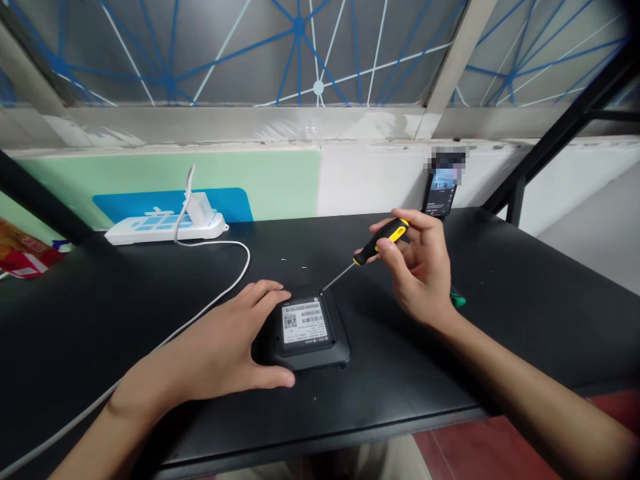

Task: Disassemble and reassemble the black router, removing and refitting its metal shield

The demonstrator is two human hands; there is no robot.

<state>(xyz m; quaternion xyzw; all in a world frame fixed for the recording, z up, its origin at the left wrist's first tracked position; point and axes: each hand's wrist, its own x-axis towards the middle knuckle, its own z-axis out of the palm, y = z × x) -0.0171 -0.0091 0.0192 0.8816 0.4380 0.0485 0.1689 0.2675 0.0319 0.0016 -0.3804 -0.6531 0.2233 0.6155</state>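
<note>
The right hand [423,273] pinches the screwdriver [367,252] between its fingers, slanting down-left to the black device's [306,327] far-right corner. Left of it, the left hand [227,343] spreads its own.

QR-coded white label [305,323], print unreadable, on black device [307,349]

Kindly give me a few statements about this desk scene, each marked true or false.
1. The right hand grips a black-and-yellow screwdriver. True.
2. The left hand touches a black, square plastic device. True.
3. The screwdriver meets the middle of the device's white printed label. False: it reaches a corner of the device, outside the label.
4. Two tiny silvery screws lie on the black tabletop beyond the device. True.
5. A dark rectangular phone lies flat. False: the phone stands upright near the white wall.
</note>
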